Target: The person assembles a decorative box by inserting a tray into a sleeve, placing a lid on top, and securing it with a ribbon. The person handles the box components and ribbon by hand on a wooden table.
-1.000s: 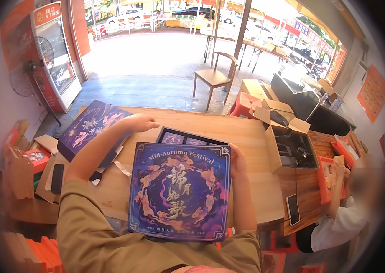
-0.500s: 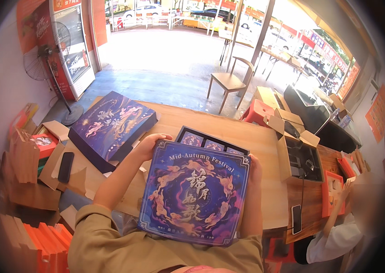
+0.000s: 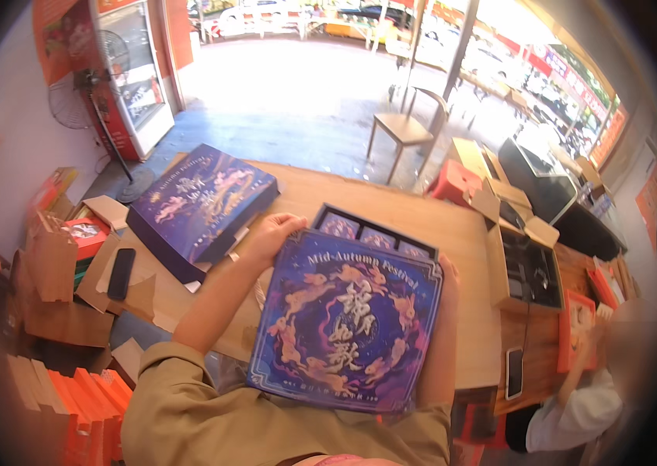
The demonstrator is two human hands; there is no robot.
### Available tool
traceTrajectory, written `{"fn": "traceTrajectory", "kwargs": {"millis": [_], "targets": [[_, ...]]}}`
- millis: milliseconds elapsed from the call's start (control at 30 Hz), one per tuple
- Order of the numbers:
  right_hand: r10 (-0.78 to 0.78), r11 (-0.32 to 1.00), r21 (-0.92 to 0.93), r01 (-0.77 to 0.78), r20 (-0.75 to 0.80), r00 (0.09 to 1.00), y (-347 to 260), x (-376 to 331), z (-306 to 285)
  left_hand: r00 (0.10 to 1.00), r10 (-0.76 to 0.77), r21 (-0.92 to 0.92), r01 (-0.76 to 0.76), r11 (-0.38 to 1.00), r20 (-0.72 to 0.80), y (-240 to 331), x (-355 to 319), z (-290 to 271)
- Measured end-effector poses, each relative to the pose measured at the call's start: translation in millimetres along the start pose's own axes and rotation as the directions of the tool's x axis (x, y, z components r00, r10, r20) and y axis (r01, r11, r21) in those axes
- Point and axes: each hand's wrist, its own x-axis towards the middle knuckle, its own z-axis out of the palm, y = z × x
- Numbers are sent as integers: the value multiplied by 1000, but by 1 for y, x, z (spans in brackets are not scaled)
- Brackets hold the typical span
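- The left hand (image 3: 280, 234) is closed on the far left corner of a blue-purple printed panel (image 3: 348, 326).
- The right hand (image 3: 449, 283) grips the panel's right edge near its far corner; most of its fingers are hidden.
- The panel leans toward the person's chest, printed face up; whether it is a loose lid or a hinged one, I can't tell.
- Just beyond its far edge shows a dark tray (image 3: 381, 227) with small printed packs (image 3: 377, 238) inside, three of them visible.
- As I judge it, things are partway: these packs sit in place, while the panel does not lie closed over the tray. The near part is hidden, so I can't say whether every slot is filled.
- Farther left on the wooden table (image 3: 453, 225), another purple printed box (image 3: 208, 206) lies with its top on, apparently untouched.
- To the right, an open carton (image 3: 530, 300) holds dark contents.
- Beyond it, near right, a co-worker's hand (image 3: 594, 334) is at a red box (image 3: 566, 334).
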Motion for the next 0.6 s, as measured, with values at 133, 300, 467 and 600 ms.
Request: {"fn": "traceTrajectory", "kwargs": {"millis": [133, 300, 467, 600], "targets": [[-24, 999, -25, 23, -35, 999, -3, 3, 1, 990, -110, -70, 104, 992, -85, 7, -1, 8], [-23, 972, -233, 3, -82, 996, -11, 48, -1, 989, -81, 189, 103, 977, -121, 5, 58, 15], [-106, 817, -576, -13, -172, 979, 9, 100, -14, 979, -199, 318, 202, 926, -42, -14, 148, 5], [-168, 715, -699, 19, -145, 975, 17, 110, -29, 981, -192, 661, 153, 734, -14, -27, 181, -7]]}}
